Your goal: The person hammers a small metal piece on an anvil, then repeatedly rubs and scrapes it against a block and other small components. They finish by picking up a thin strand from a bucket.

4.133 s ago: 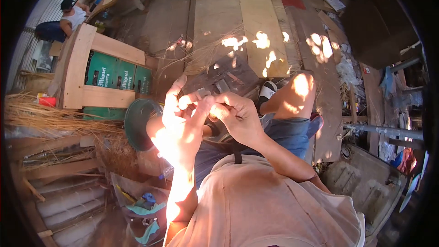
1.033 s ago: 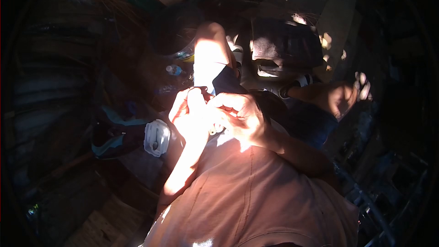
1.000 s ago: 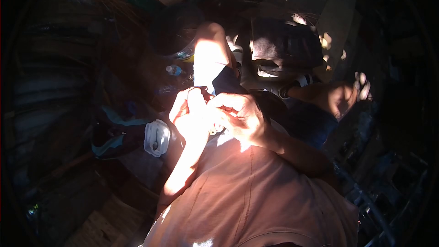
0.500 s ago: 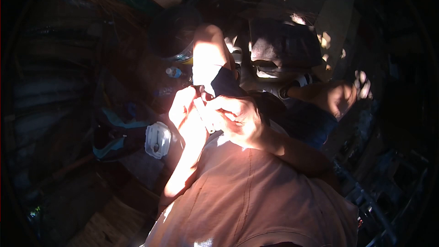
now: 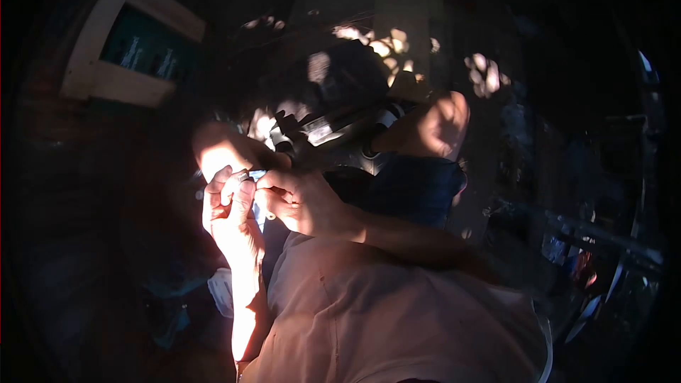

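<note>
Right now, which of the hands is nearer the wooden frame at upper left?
Left. The left hand is below and right of the wooden frame; the right hand is farther right, beside the left.

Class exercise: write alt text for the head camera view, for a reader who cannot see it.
Seen from above in dim, sun-patched light, a seated person's left hand and right hand meet in front of the chest, pinching a small pale object too blurred to identify. Beyond the bare knees lie wooden boards and a wooden frame holding green crates.
</note>
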Available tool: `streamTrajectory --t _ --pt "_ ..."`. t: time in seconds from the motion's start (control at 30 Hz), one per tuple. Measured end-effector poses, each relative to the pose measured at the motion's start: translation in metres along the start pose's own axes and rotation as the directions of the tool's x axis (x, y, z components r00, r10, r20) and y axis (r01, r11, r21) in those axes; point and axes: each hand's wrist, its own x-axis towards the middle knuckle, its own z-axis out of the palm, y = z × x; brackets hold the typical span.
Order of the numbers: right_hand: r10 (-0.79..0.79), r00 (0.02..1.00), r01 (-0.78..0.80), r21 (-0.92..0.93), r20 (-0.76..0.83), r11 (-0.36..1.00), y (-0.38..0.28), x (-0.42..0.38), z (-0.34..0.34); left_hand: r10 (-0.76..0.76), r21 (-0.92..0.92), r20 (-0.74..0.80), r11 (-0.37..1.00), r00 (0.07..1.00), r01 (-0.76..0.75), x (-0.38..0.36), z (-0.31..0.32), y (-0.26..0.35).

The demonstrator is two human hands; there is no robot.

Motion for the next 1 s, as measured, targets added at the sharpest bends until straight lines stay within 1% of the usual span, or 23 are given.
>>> streamTrajectory --t 0.1,0.13,0.17,0.2,0.23,0.27,0.3,0.33,0.4,0.43,0.5,0.53,0.6,0.63,0.67,0.73,0.8,0.83,0.87,0.9,0.93,0.97,1.0 --pt "0.074 0.994 -0.070 0.058 -0.086 0.996 0.025 -0.001 -0.024 -0.078 0.019 0.130 0.997 0.988 0.076 0.019 0.021 -0.028" --pt "0.117 0.980 -0.115 0.024 -0.160 0.993 0.031 -0.003 -0.033 -0.039 -0.029 0.311 0.998 0.949 0.050 0.030 0.024 -0.042" --pt "0.158 0.960 -0.164 -0.005 -0.233 0.986 0.032 -0.004 -0.043 -0.092 -0.021 0.280 0.995 0.956 0.102 0.035 0.036 -0.051" --pt "0.213 0.954 -0.214 0.015 -0.211 0.977 0.035 -0.004 -0.055 -0.145 -0.015 0.245 0.988 0.959 0.154 0.040 0.046 -0.059" --pt "0.245 0.947 -0.257 -0.034 -0.210 0.966 0.039 -0.002 -0.070 -0.244 -0.034 0.231 0.965 0.942 0.258 0.049 0.055 -0.065" --pt "0.278 0.938 -0.299 -0.083 -0.206 0.951 0.044 0.002 -0.085 -0.271 0.039 0.167 0.963 0.948 0.268 0.060 0.069 -0.069" --pt "0.217 0.935 -0.287 -0.240 -0.282 0.927 0.055 0.008 -0.102 -0.290 0.111 0.100 0.954 0.952 0.279 0.074 0.083 -0.075" --pt "0.144 0.929 -0.280 -0.392 -0.342 0.876 0.068 0.014 -0.120 -0.295 0.113 0.099 0.952 0.950 0.284 0.092 0.088 -0.088" --pt "-0.118 0.897 -0.276 -0.747 -0.426 0.605 0.091 0.032 -0.156 -0.239 0.286 0.153 0.940 0.959 0.188 0.133 0.082 -0.124" --pt "-0.112 0.897 -0.280 -0.745 -0.428 0.605 0.099 0.037 -0.168 -0.244 0.289 0.152 0.938 0.958 0.193 0.148 0.079 -0.139" --pt "-0.052 0.916 -0.329 -0.818 -0.398 0.471 0.112 0.044 -0.185 -0.186 0.423 0.267 0.904 0.946 0.058 0.168 0.075 -0.160" --pt "-0.048 0.916 -0.331 -0.817 -0.399 0.471 0.116 0.044 -0.188 -0.189 0.425 0.266 0.903 0.945 0.061 0.172 0.074 -0.166" --pt "0.027 0.944 -0.310 -0.858 -0.328 0.410 0.122 0.046 -0.191 -0.150 0.605 0.243 0.796 0.958 -0.029 0.177 0.076 -0.171" --pt "0.033 0.945 -0.310 -0.857 -0.326 0.412 0.126 0.046 -0.190 -0.109 0.650 0.284 0.752 0.952 -0.108 0.178 0.073 -0.173" --pt "0.060 0.935 -0.342 -0.851 -0.348 0.399 0.129 0.047 -0.188 -0.115 0.654 0.278 0.750 0.954 -0.100 0.176 0.076 -0.169" --pt "0.091 0.925 -0.374 -0.844 -0.369 0.385 0.134 0.047 -0.186 -0.121 0.746 0.267 0.654 0.956 -0.125 0.170 0.083 -0.161" --pt "0.106 0.911 -0.408 -0.843 -0.398 0.350 0.134 0.051 -0.183 -0.116 0.775 0.265 0.617 0.957 -0.139 0.172 0.080 -0.165" --pt "0.103 0.913 -0.405 -0.843 -0.395 0.354 0.134 0.052 -0.183 -0.104 0.798 0.270 0.581 0.957 -0.162 0.174 0.079 -0.165" --pt "0.099 0.908 -0.408 -0.806 -0.407 0.429 0.133 0.052 -0.184 -0.098 0.798 0.269 0.580 0.958 -0.164 0.174 0.078 -0.165" --pt "0.095 0.904 -0.405 -0.764 -0.417 0.501 0.131 0.053 -0.185 -0.015 0.810 0.314 0.526 0.949 -0.260 0.174 0.077 -0.163" --pt "0.088 0.907 -0.397 -0.766 -0.412 0.505 0.129 0.052 -0.186 0.067 0.814 0.363 0.463 0.929 -0.351 0.174 0.076 -0.161" --pt "0.172 0.880 -0.440 -0.627 -0.442 0.642 0.122 0.053 -0.187 0.047 0.775 0.356 0.543 0.933 -0.323 0.166 0.088 -0.144" --pt "0.259 0.856 -0.469 -0.465 -0.447 0.751 0.115 0.054 -0.186 0.061 0.658 0.393 0.678 0.918 -0.326 0.159 0.094 -0.134"
